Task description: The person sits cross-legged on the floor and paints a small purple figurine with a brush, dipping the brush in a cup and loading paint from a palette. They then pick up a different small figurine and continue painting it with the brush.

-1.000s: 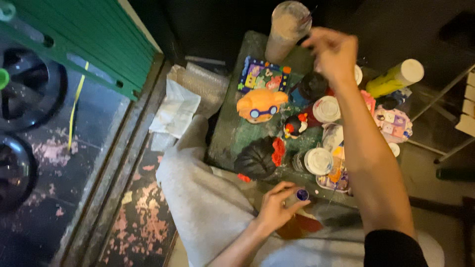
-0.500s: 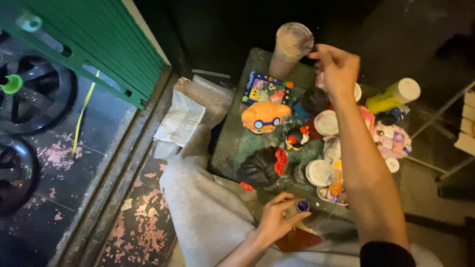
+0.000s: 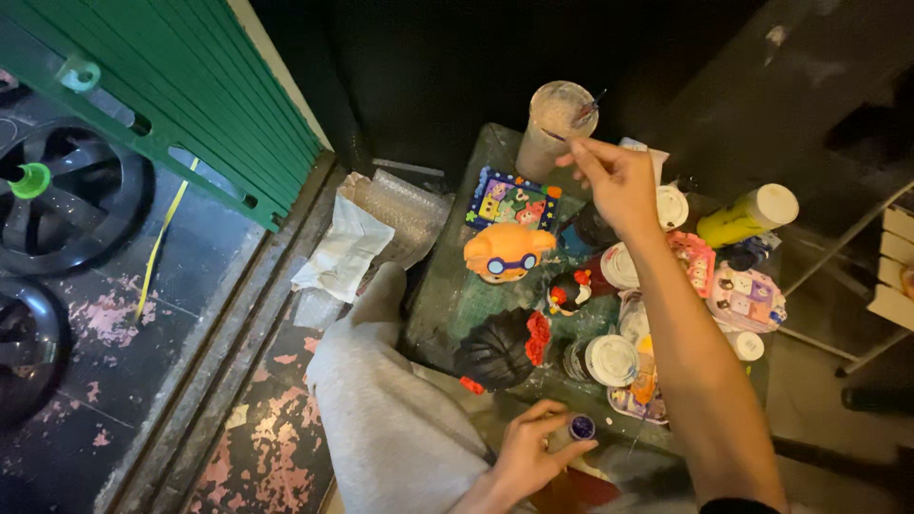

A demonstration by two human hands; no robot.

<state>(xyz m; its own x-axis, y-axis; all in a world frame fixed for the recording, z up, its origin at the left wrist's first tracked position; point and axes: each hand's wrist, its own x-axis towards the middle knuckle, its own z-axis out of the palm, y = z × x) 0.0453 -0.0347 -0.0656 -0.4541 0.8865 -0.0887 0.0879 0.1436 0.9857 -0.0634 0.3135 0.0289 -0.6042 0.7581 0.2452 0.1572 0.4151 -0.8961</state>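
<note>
My right hand (image 3: 616, 179) reaches out over the table and pinches a thin paintbrush (image 3: 578, 120) whose tip dips into a tall cup of cloudy water (image 3: 550, 130). My left hand (image 3: 529, 453) rests at the table's near edge, fingers holding a small round pot of purple paint (image 3: 582, 426). Between them on the green table (image 3: 444, 295) lie an orange figure with blue goggles (image 3: 505, 251), a black-haired figure with a red flower (image 3: 503, 348) and a small black-and-red figure (image 3: 568, 292).
A colourful patterned tile (image 3: 512, 200) lies at the far side. White-lidded paint jars (image 3: 611, 360), a yellow-green bottle (image 3: 747, 216) and a pink patterned piece (image 3: 745, 298) crowd the right. Crumpled plastic wrap (image 3: 367, 238) and a green slatted shutter (image 3: 181, 95) are at left.
My right hand has drawn back slightly from the far cup and now holds the brush tip in the water. My left hand keeps the purple pot at the near edge.
</note>
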